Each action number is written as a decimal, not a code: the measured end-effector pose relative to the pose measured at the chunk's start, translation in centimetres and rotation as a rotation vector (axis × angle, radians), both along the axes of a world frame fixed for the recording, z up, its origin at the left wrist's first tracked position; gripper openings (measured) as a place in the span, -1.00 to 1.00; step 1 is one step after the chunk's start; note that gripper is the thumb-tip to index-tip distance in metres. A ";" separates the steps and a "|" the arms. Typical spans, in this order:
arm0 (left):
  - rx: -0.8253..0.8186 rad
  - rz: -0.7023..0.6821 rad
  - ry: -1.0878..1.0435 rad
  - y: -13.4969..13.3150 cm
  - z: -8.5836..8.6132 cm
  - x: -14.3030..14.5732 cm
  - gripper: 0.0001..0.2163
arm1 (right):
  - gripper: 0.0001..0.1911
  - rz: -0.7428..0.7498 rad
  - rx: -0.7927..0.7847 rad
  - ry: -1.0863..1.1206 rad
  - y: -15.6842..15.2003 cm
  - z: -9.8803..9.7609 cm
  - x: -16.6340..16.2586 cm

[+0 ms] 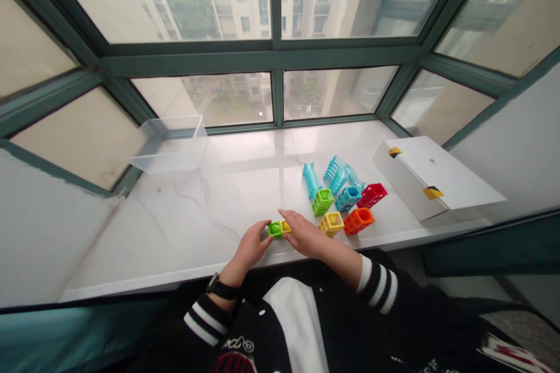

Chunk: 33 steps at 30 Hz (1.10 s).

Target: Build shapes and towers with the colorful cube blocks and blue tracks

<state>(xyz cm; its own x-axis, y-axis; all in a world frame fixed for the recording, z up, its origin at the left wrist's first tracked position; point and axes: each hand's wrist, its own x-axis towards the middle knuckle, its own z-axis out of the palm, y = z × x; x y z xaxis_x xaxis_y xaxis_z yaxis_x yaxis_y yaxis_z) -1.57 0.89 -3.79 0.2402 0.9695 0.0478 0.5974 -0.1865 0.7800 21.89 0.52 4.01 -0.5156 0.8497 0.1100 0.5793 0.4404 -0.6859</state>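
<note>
My left hand [251,246] closes its fingertips around a small green block [275,229] near the sill's front edge. From the right, my right hand [303,234] grips a yellow block [286,227] that sits against the green one, partly hidden by the fingers. I cannot tell whether the two are joined. Beside my right hand stand a taller yellow block piece [331,225] and an orange block piece [359,221]. Behind these are a green block piece [322,203], a blue block piece [347,200] and a red block piece [372,195].
Translucent light-blue track pieces, one straight [311,179] and one curved [335,173], lie behind the blocks. A white box [437,178] with yellow-and-black tabs stands at the right. At the back left is a clear plastic bin [175,160]. Windows [273,61] enclose the marble sill [184,215].
</note>
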 end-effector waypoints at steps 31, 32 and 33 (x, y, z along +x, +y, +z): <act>-0.036 0.042 -0.079 -0.1 -0.1 -0.9 -0.60 | -0.60 -0.180 -0.104 -0.236 0.6 -4.7 -0.8; -0.041 0.067 -0.094 0.0 0.1 -1.2 -0.61 | -0.59 -0.179 -0.105 -0.239 0.6 -4.8 -0.8; -0.047 0.092 -0.115 0.0 0.2 -1.5 -0.61 | -0.59 -0.177 -0.105 -0.242 0.7 -5.0 -0.8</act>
<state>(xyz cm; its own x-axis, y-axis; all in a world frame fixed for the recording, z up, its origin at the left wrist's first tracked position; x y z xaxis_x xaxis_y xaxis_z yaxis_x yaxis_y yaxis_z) -3.07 0.94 -3.57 0.1455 0.9891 0.0241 0.5163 -0.0967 0.8510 21.09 1.17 -0.96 -0.3589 0.9290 -0.0906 0.7928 0.2521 -0.5550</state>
